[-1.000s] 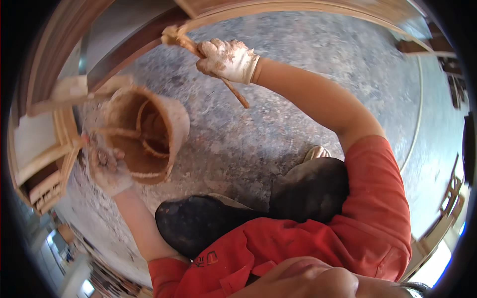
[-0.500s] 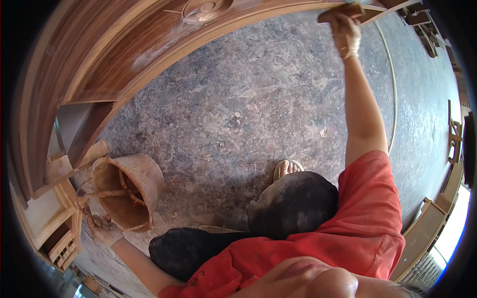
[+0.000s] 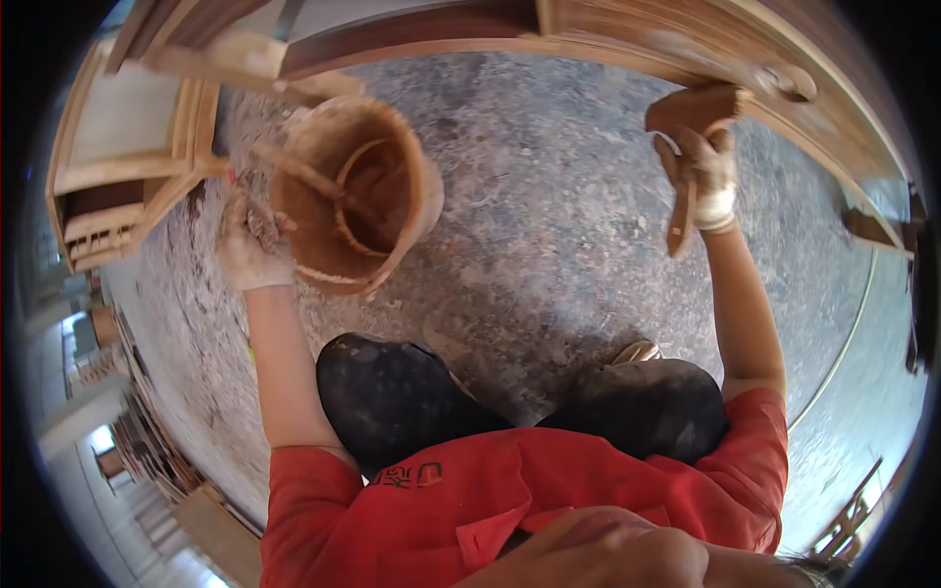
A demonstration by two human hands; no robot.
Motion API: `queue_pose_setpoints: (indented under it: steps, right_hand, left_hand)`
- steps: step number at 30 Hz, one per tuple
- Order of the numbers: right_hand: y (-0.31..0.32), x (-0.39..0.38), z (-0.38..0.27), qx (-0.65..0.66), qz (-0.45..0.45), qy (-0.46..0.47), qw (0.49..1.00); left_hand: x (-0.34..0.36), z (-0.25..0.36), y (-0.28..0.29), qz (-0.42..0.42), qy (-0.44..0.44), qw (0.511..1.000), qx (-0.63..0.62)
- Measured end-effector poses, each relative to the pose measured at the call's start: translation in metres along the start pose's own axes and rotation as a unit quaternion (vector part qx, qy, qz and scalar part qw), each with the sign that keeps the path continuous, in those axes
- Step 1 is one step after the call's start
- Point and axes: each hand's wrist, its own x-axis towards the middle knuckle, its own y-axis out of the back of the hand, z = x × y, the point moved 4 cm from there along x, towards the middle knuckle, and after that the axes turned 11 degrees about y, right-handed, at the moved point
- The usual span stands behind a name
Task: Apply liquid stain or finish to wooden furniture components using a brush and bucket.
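Brown, wet-looking wide brush [image 3: 694,110] at upper right of frame, flat head with a tan bristle edge, slim wooden handle pointing down-frame. Right hand [image 3: 704,174], in a pale stained glove, has it: fingers closed around the handle just below the head. Brush edge is near the wooden panel [image 3: 627,44] along the top; contact, can't tell.

Bucket [image 3: 429,201] upper left of centre: tan, crusted rim and walls, reddish-brown liquid inside, stick [image 3: 304,174] reaching in across the mouth. Left hand [image 3: 253,247], also gloved and caked, is at the bucket's left rim. Fingers partly curled; can't tell what, if anything, they grip.

Floor [image 3: 539,196] grey-blue, mottled, splattered. Pale wooden cabinet [image 3: 127,147] at far left, pale hose [image 3: 838,358] curving down the right side. Red shirt [image 3: 578,470] and dark trousers [image 3: 412,397] fill the lower middle.

Vs half a second ago: brush is lower in frame, right arm less stretched. Bucket sits higher and further right in frame, view having shifted too. Left hand still at its rim.
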Motion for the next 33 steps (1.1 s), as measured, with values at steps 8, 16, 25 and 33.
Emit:
queue_pose_setpoints:
  steps: [8,16,25,33]
  right_hand:
    - [-0.136,0.085,-0.129,0.012,-0.327,0.09,0.941]
    - [-0.268,0.137,-0.238,0.031,-0.334,0.163,0.928]
    - [-0.372,0.17,-0.293,0.019,-0.373,0.089,0.923]
    - [-0.331,0.225,-0.351,-0.098,-0.483,0.287,0.822]
  left_hand:
    - [-0.014,0.023,0.046,0.071,-0.02,0.996,-0.052]
    - [-0.018,0.036,0.076,0.115,-0.074,0.988,-0.07]
    - [0.001,0.033,0.126,0.174,0.016,0.972,-0.157]
    - [0.001,0.034,0.137,0.173,0.022,0.969,-0.175]
